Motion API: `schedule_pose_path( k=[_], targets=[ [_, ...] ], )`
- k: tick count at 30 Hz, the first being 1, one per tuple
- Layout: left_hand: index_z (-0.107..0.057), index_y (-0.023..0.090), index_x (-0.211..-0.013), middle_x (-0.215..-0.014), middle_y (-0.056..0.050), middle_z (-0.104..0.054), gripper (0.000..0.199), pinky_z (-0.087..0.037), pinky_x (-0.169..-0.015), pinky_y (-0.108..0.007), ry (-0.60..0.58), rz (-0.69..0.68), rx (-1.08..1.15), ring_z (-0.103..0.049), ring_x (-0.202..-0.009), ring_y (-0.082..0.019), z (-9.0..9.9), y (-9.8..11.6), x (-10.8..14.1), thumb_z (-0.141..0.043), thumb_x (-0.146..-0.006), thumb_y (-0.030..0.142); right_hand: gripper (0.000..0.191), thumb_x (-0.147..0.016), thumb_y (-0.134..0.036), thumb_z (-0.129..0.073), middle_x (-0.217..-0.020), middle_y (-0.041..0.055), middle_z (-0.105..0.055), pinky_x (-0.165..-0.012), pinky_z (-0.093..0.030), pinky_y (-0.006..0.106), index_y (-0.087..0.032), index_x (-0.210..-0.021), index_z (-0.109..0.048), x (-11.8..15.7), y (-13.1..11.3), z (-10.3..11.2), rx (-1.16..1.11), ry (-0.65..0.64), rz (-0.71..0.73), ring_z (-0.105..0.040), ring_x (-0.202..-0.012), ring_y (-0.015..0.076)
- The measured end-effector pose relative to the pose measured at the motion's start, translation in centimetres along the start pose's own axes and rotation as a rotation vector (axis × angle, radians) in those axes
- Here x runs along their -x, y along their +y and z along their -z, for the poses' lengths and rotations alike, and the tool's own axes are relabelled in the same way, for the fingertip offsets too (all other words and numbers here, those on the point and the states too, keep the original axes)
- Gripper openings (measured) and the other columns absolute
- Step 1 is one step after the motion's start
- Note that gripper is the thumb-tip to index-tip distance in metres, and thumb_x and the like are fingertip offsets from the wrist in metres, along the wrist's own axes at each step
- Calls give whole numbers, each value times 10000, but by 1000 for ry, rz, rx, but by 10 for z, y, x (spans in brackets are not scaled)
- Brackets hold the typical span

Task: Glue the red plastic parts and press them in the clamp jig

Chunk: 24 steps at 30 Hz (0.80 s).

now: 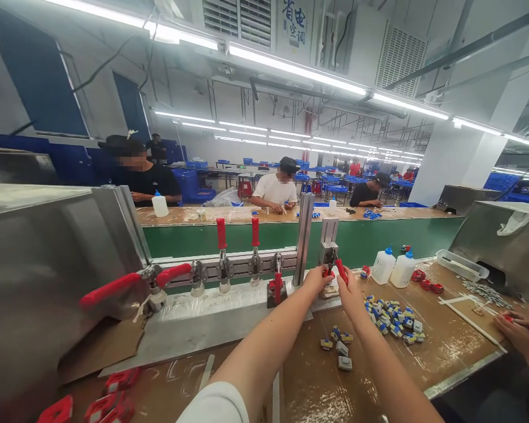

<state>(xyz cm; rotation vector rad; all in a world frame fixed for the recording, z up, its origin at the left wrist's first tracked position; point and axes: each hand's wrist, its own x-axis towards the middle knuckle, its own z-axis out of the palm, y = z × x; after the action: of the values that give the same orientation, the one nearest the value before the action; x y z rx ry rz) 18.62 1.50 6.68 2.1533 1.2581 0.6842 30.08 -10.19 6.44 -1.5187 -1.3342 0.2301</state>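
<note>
Both my arms reach forward to a small toggle clamp [332, 257] on a metal upright. My right hand [350, 289] is closed around its red handle [341, 271]. With closed fingers, my left hand [316, 279] holds a small red part [328, 274] under the clamp; its exact kind is too small to make out. Just left of my left hand, another red-handled clamp [277, 282] stands over a dark block. Below my forearms lie a few small white, blue and yellow parts [344, 363], and a bigger pile of them [394, 320] sits right of my right arm.
A metal rail [238, 265] with several toggle clamps runs to the left. Two white bottles [383, 267] with blue caps stand right, near a clear tray [462, 264]. Red parts [101, 405] lie front left. A co-worker's hands [518, 329] are at the right edge; others sit opposite.
</note>
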Motion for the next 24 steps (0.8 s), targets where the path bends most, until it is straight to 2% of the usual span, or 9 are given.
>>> schedule_pose_path(
  k=[5,8,11,13,15,17,18,20,24],
  targets=[
    [-722,180,-1126,-1096,-107,-782,272,-529,-850,-305,-57,-34,-76,-727,-1041,-261,12,17,11,-733,-875,286,483,-1078,-457,-258,-1027,148,-737,-753,-481,336,-164,-1131,-639,5,5,-13,557,-175,-145,-709,-959,285],
    [-668,184,-1261,-1239,-131,-742,388,-522,-939,-334,-87,-88,-123,-693,-1157,-278,28,27,44,-708,-888,282,433,-1078,-408,-327,-1092,178,-732,-817,-480,334,-138,-1074,-666,0,1,-17,728,-229,-123,-702,-1037,295],
    [-644,288,-1327,-1393,-51,-676,411,-472,-1043,-303,-114,-210,-183,-625,-1287,-241,70,19,111,-666,-925,371,457,-1063,-396,-353,-1126,253,-705,-888,-475,398,-70,-1137,-664,3,1,-11,729,-277,-110,-678,-1080,351],
    [-655,320,-1319,-1323,-25,-717,381,-492,-999,-313,-123,-307,-317,-661,-1226,-246,113,4,171,-601,-966,452,580,-1054,-438,-337,-1153,348,-656,-884,-468,487,34,-1288,-580,10,2,-6,736,-280,-93,-649,-1092,425],
    [-697,325,-1231,-1144,0,-778,326,-511,-895,-300,-87,-183,-442,-717,-1081,-235,159,-15,232,-561,-988,494,734,-1028,-565,-344,-1164,354,-631,-847,-471,507,54,-1392,-495,18,-4,-5,706,-25,29,-626,-1074,446],
    [-729,296,-1121,-1037,-15,-786,263,-499,-826,-294,-9,50,-597,-729,-998,-235,200,-37,285,-559,-997,453,719,-999,-654,-366,-1110,254,-656,-835,-468,466,-60,-1354,-559,27,-22,-15,479,62,206,-625,-1014,387],
    [-735,272,-1066,-1023,-33,-779,237,-491,-799,-293,26,178,-678,-727,-977,-238,215,-49,307,-567,-995,423,648,-999,-656,-376,-1034,191,-669,-819,-464,426,-119,-1277,-607,33,-37,-24,323,4,285,-627,-942,337],
    [-730,232,-982,-1028,-70,-761,194,-480,-762,-298,59,416,-820,-722,-951,-251,234,-76,338,-595,-979,372,489,-1027,-599,-383,-899,99,-668,-749,-436,344,-192,-1056,-653,48,-72,-47,42,-278,402,-609,-812,249],
    [-698,203,-1060,-1130,-111,-713,221,-497,-745,-323,33,614,-921,-708,-968,-286,230,-119,366,-691,-920,375,515,-1035,-544,-401,-631,20,-543,-608,-292,300,-214,-658,-519,83,-112,-93,-97,-802,605,-480,-614,174]
  ],
)
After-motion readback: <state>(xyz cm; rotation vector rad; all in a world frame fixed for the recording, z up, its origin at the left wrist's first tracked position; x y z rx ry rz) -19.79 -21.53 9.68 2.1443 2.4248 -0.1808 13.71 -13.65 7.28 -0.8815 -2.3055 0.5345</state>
